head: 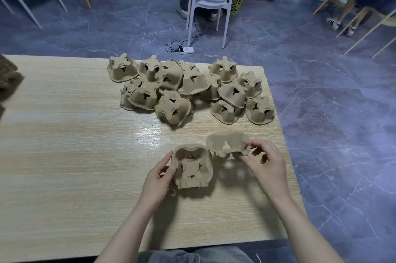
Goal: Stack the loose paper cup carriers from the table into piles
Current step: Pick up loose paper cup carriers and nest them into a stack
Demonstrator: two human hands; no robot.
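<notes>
L hand point(159, 179) gripped a cup carrier point(192, 167) by its left edge, thumb on the rim, fingers curled underneath; the carrier was tilted w/ its open side toward the camera, at near centre of the wooden surface point(64, 134). R hand point(266, 163) pinched a second carrier point(227, 144) at its right rim btwn thumb and fingers, holding it just right of and slightly beyond the first; the two carriers were close, contact could not be told. Loose heap of carriers point(188, 89) lay upside down at far centre-right of the surface, many overlapping or leaning on each other, well apart from both hands. On the floor beyond: white chair point(209, 3) w/ a seated person, power strip point(186, 50) w/ cable.
</notes>
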